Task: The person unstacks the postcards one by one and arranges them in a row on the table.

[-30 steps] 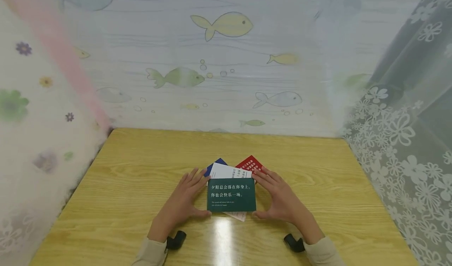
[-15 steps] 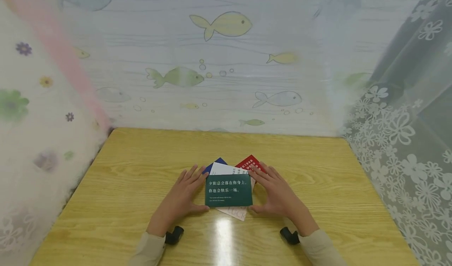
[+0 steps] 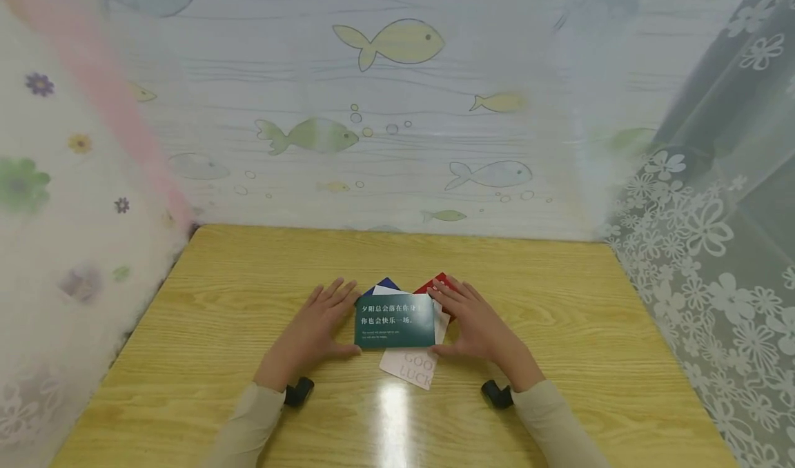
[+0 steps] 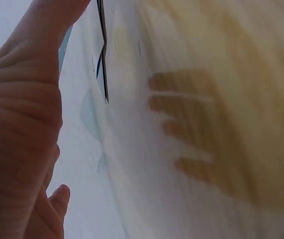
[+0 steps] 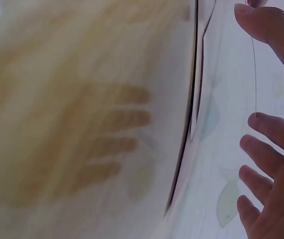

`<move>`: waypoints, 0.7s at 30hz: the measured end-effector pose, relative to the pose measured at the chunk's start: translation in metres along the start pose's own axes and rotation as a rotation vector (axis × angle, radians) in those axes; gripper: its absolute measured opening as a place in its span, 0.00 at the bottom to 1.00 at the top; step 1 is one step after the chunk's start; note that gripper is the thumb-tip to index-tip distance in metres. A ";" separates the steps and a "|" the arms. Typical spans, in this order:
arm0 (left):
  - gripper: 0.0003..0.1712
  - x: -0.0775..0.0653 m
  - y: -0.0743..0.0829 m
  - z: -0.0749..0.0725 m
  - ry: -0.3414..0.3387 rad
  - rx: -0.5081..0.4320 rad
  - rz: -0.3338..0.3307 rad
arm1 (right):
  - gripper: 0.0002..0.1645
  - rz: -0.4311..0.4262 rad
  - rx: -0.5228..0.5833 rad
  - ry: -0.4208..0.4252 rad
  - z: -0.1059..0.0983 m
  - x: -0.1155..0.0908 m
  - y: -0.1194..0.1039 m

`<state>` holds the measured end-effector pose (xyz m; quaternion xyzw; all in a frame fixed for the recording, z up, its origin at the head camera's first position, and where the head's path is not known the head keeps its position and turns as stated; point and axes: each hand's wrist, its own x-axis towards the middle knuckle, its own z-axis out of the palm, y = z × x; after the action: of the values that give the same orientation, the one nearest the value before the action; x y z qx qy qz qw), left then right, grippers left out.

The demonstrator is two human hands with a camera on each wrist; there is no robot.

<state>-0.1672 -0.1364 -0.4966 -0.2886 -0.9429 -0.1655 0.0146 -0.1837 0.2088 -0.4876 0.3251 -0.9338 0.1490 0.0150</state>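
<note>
A dark green card with white lettering spans the space between my two hands in the head view. My left hand holds its left side, thumb at the near corner and fingertips at the far one. The right hand grips the right side the same way. In the right wrist view the card's thin edge runs from thumb to forefinger, apart from the surface. Under it lie a pale pink card reading "GOO LUCK", a white card, a blue card and a red card, each partly hidden.
The cards lie on a wood-grain table. A wall cloth with printed fish rises behind it, and a lace curtain hangs at the right. Black wrist mounts sit under both wrists.
Both hands have carried the green card away from me and slightly left. More of the pale pink card now shows below it, while less of the white and red cards shows.
</note>
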 end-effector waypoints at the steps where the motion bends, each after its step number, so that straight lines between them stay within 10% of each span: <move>1: 0.61 0.002 -0.002 -0.001 -0.002 0.013 0.004 | 0.64 -0.006 0.012 0.001 0.000 0.003 0.001; 21: 0.60 0.047 -0.048 -0.012 -0.088 -0.040 -0.017 | 0.64 0.047 0.067 -0.067 0.001 0.060 0.026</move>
<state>-0.2333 -0.1528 -0.4937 -0.2877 -0.9417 -0.1713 -0.0340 -0.2469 0.1920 -0.4877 0.3082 -0.9356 0.1697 -0.0309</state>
